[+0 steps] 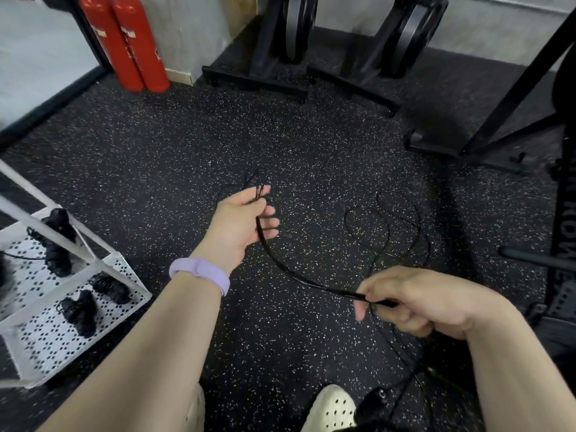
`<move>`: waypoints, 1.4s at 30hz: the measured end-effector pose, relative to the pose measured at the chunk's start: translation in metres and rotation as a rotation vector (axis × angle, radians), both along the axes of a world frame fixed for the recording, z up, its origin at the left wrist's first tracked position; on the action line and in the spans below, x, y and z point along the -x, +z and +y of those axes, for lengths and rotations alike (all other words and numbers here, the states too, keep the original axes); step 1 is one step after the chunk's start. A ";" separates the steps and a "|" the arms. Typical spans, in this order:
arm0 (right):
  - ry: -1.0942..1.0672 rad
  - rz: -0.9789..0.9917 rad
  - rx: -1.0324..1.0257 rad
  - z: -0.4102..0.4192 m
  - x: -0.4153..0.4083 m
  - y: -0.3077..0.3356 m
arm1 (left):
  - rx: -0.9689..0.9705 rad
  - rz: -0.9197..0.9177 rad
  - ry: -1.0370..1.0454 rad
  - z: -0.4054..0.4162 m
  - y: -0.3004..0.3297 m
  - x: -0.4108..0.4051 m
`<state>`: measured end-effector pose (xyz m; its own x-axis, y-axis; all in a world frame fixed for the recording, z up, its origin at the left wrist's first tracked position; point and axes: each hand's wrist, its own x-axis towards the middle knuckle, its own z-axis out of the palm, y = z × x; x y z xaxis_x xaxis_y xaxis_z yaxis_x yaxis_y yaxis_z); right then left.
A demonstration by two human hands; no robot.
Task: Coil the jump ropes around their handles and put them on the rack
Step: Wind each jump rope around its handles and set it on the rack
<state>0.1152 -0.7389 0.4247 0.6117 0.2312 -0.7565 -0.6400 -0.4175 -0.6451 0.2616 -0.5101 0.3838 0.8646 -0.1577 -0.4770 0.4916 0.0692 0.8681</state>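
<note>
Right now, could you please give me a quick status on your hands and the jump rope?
Left hand and right hand both grip the jump rope. Rest of it loose on the floor. Four coiled ropes already on the rack. Nothing in the way.

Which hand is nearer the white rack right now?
Left. The left hand is just right of the white rack; the right hand is farther right, past the rope.

Speckled floor [187, 157] w/ loose rope [386, 226], rack [131, 269], prob. extinguishers [131, 45].
</note>
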 end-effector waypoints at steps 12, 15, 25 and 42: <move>-0.086 -0.080 0.030 0.013 -0.016 -0.012 | -0.268 -0.318 -0.113 -0.008 0.000 0.003; -0.217 -0.141 -0.038 0.018 -0.024 -0.015 | -0.217 -0.270 -0.215 -0.002 -0.002 -0.003; -0.885 -0.250 -0.582 0.047 -0.059 -0.012 | -0.283 -0.282 -0.737 -0.002 0.008 0.029; -0.842 -0.400 -0.383 0.102 -0.084 -0.011 | -0.454 -0.349 -0.719 0.044 0.011 0.021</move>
